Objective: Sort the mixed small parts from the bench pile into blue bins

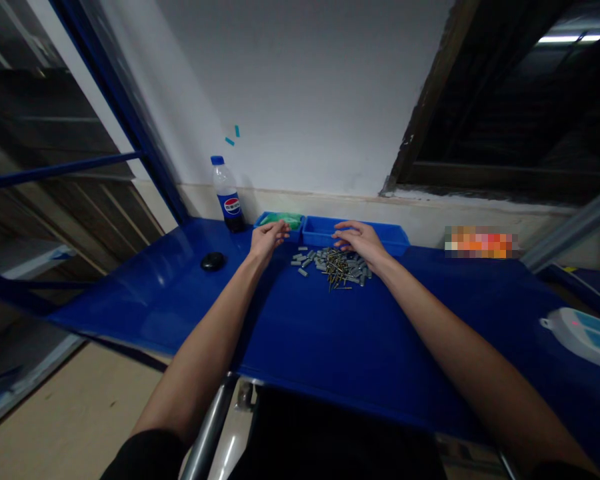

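Progress, left to right: the left hand is at the front of the small blue tray, fingertips drawn close together; I cannot tell from here whether anything is pinched between them. Green film lies in that tray. Grey plugs and screws lie loose on the counter, mixed in one pile before the long blue tray; I judge the work early, with the pile still to handle. The right hand is half open above the pile's back edge, fingers spread, no grip visible to me; contact unclear. Count, left to right: one black round object, one cola bottle, two trays, one piece of green film as far as I can tell; plugs and screws overlap, well over a dozen each, exact tally not possible; one blurred-out orange item; one white device.
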The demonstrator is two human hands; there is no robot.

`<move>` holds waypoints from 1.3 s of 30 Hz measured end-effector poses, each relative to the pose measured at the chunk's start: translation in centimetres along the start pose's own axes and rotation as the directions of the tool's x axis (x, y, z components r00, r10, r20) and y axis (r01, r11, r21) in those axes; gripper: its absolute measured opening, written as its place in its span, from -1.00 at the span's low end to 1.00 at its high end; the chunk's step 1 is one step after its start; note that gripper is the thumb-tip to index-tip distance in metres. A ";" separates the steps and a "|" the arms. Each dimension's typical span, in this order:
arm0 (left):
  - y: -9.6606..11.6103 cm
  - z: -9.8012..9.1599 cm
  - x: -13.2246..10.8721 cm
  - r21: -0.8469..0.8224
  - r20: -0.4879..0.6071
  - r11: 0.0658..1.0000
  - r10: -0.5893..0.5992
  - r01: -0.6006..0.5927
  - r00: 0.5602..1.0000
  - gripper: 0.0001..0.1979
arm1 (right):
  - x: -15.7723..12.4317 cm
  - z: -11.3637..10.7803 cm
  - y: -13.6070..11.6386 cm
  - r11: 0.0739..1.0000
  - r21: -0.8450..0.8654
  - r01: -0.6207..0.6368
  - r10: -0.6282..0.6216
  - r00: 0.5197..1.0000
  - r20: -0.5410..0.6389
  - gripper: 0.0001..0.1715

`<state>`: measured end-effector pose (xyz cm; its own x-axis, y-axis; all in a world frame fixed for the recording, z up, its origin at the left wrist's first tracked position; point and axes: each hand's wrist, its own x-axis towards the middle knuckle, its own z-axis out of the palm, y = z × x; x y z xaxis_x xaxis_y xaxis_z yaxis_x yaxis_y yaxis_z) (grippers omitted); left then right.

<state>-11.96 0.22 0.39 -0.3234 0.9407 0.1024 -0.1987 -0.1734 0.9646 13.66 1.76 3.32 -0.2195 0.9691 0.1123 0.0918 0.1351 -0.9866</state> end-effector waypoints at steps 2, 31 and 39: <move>-0.3 -0.3 0.3 -0.002 -0.024 0.998 -0.068 0.068 0.997 -0.75 | -0.1 0.1 -0.1 1.000 0.004 -0.005 0.005 1.000 0.007 -0.79; -0.5 1.4 -2.3 0.951 0.309 -0.102 0.377 -0.293 0.873 -0.45 | 1.2 -1.9 0.9 0.832 -0.502 0.237 -0.146 0.966 0.213 -0.82; 0.6 1.8 -2.1 0.847 0.529 -0.101 0.241 -0.521 0.814 -0.67 | 1.6 -4.0 0.0 0.796 -0.545 0.263 -0.113 0.949 0.294 -0.79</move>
<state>-9.74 -1.33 1.16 0.1784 0.8778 0.4445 0.9726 -0.2258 0.0556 17.13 4.17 3.96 -0.5044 0.8439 0.1828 0.5447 0.4752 -0.6910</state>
